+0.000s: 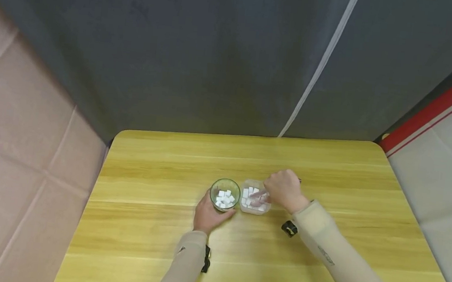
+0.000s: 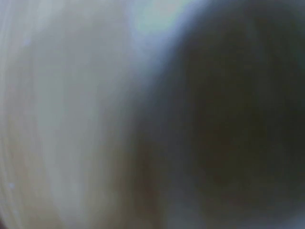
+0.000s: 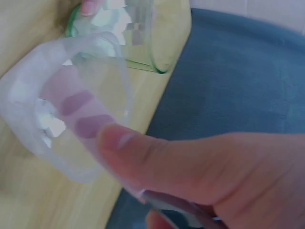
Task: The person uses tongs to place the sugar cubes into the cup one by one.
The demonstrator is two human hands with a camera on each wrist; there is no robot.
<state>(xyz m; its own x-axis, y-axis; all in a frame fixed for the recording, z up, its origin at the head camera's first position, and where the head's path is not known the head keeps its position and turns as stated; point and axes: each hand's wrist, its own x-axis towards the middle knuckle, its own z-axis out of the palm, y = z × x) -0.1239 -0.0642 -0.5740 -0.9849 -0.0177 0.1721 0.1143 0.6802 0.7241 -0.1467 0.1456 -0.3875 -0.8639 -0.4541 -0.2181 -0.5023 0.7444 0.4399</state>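
My left hand (image 1: 206,216) grips a greenish clear glass (image 1: 215,188) around its side, and white cubes (image 1: 226,199) lie in the bottom. Just right of it stands a small clear plastic container (image 1: 253,211) with more white cubes (image 1: 246,191). My right hand (image 1: 284,190) holds pink tongs (image 3: 78,102) with a dark metal handle part (image 3: 176,205); the thumb presses on the pink arm. The tips reach down inside the container, near the cubes. Whether a cube sits between them cannot be made out. Only blur shows in the left wrist view.
The wooden table (image 1: 143,196) carries the glass and the container near its middle. A dark grey curtain (image 1: 196,65) hangs along the far edge. Pinkish padding (image 1: 14,175) stands on the left, a white and red panel (image 1: 444,162) on the right.
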